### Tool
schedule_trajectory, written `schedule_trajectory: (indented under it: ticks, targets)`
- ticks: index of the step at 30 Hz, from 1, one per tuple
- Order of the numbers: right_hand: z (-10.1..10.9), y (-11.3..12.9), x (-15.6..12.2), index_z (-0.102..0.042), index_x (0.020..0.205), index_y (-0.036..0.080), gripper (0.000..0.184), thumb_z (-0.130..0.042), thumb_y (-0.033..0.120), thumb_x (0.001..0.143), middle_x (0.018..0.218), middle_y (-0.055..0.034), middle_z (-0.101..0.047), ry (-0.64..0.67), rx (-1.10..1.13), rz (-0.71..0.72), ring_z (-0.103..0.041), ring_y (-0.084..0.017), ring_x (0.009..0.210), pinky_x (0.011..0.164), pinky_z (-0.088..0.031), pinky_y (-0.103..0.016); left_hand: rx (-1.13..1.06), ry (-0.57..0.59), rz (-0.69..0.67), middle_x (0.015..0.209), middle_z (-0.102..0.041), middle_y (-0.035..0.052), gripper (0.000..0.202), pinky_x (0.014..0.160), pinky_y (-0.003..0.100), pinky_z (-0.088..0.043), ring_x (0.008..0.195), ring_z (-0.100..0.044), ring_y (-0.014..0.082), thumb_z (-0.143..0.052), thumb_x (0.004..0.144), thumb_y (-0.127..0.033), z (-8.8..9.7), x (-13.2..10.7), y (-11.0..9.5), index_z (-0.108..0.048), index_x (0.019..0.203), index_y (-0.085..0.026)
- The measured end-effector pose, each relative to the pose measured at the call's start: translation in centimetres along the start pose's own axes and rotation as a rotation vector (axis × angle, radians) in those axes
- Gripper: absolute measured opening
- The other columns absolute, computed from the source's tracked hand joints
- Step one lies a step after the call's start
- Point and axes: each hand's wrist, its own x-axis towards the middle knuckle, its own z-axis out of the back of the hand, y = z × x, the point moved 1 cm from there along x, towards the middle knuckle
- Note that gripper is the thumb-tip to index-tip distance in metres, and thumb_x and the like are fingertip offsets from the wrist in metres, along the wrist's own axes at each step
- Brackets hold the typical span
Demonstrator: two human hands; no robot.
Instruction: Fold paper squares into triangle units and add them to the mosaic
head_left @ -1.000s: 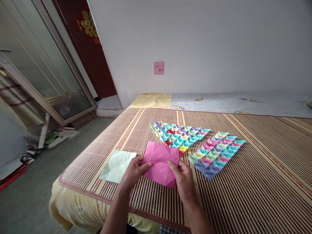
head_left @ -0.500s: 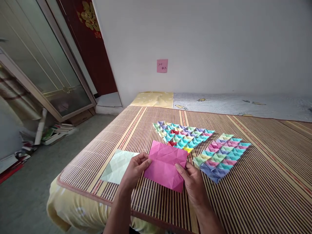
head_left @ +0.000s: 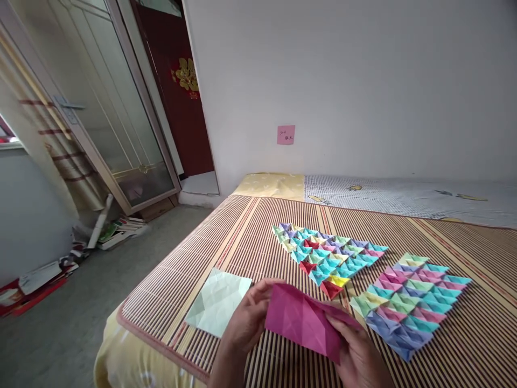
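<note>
A creased pink paper square (head_left: 305, 320) is held low over the striped bamboo mat (head_left: 464, 334), folded over on itself. My left hand (head_left: 246, 323) pinches its left edge and my right hand (head_left: 359, 355) grips its right side, both closed on the sheet. A pale green creased paper (head_left: 218, 302) lies flat on the mat just left of my left hand. Behind the pink sheet lie two patches of joined multicoloured folded paper units, one (head_left: 329, 256) in the middle and one (head_left: 407, 302) to the right.
The mat covers a bed with a yellow sheet (head_left: 121, 361) hanging at its near corner. A pink note (head_left: 285, 134) is stuck on the white wall. A glass door (head_left: 117, 124) and stacked books (head_left: 117, 231) stand at the left on the floor.
The pink paper went from open and flat to folded over between my hands. The view shifted so the hands sit lower and farther right in frame.
</note>
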Motion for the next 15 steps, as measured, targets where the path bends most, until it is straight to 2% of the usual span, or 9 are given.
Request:
schedule_trajectory:
  ticks: [3, 5, 6, 8, 11, 13, 15]
  targets:
    - [-1.0, -0.7, -0.2, -0.084, 0.085, 0.028, 0.030, -0.092, 0.045, 0.062, 0.097, -0.0096, -0.083, 0.093, -0.048, -0.051, -0.076, -0.034, 0.093, 0.080, -0.062, -0.044, 0.133, 0.069, -0.030, 0.119, -0.073, 0.0137, 0.036, 0.082, 0.034, -0.056, 0.092, -0.069, 0.0235, -0.083, 0.082, -0.032, -0.9, -0.1, -0.1, -0.079, 0.116, -0.022]
    - [-1.7, -1.0, -0.5, -0.084, 0.087, 0.028, 0.032, -0.088, 0.051, 0.065, 0.101, -0.0113, -0.082, 0.180, -0.114, -0.067, -0.076, -0.036, 0.093, 0.080, -0.061, -0.046, 0.188, 0.066, -0.077, 0.114, -0.075, 0.0161, 0.033, 0.090, 0.040, -0.055, 0.102, -0.069, 0.0309, -0.083, 0.080, -0.041, -1.1, 0.1, -0.1, -0.085, 0.103, -0.018]
    - [-2.0, -1.1, -0.7, -0.084, 0.086, 0.028, 0.032, -0.086, 0.054, 0.067, 0.102, -0.0116, -0.082, 0.210, -0.147, -0.064, -0.076, -0.036, 0.094, 0.080, -0.061, -0.046, 0.202, 0.047, -0.098, 0.106, -0.077, 0.0167, 0.031, 0.090, 0.041, -0.054, 0.100, -0.069, 0.0321, -0.083, 0.078, -0.044, -1.0, 0.3, -0.1, -0.087, 0.094, -0.017]
    - [-2.3, -1.2, -1.1, -0.083, 0.082, 0.029, 0.030, -0.083, 0.056, 0.069, 0.099, -0.0115, -0.081, 0.233, -0.202, -0.047, -0.076, -0.035, 0.093, 0.077, -0.061, -0.043, 0.220, -0.011, -0.141, 0.088, -0.078, 0.0148, 0.030, 0.081, 0.038, -0.054, 0.086, -0.070, 0.0287, -0.083, 0.077, -0.046, -0.6, 0.7, 0.2, -0.086, 0.079, -0.016]
    - [-2.9, -0.9, -1.6, -0.082, 0.080, 0.027, 0.030, -0.081, 0.056, 0.073, 0.083, -0.0097, -0.080, 0.218, -0.237, -0.047, -0.075, -0.032, 0.083, 0.068, -0.061, -0.038, 0.201, -0.093, -0.167, 0.070, -0.073, 0.0085, 0.024, 0.063, 0.031, -0.050, 0.065, -0.065, 0.0197, -0.084, 0.079, -0.040, 0.1, 1.1, 0.4, -0.081, 0.074, -0.018]
    - [-3.3, -0.7, -1.8, -0.081, 0.080, 0.025, 0.029, -0.082, 0.054, 0.073, 0.075, -0.0070, -0.079, 0.193, -0.242, -0.066, -0.075, -0.029, 0.073, 0.063, -0.059, -0.035, 0.191, -0.096, -0.166, 0.070, -0.073, 0.0069, 0.020, 0.063, 0.029, -0.049, 0.064, -0.064, 0.0184, -0.087, 0.077, -0.036, 0.2, 1.0, 0.3, -0.079, 0.077, -0.018]
    - [-3.8, -0.5, -1.9, -0.081, 0.081, 0.024, 0.030, -0.086, 0.051, 0.070, 0.070, -0.0052, -0.078, 0.159, -0.223, -0.105, -0.074, -0.027, 0.066, 0.059, -0.058, -0.033, 0.208, -0.051, -0.150, 0.083, -0.077, 0.0086, 0.022, 0.072, 0.031, -0.052, 0.077, -0.068, 0.0208, -0.089, 0.075, -0.031, 0.2, 0.6, 0.1, -0.079, 0.091, -0.019]
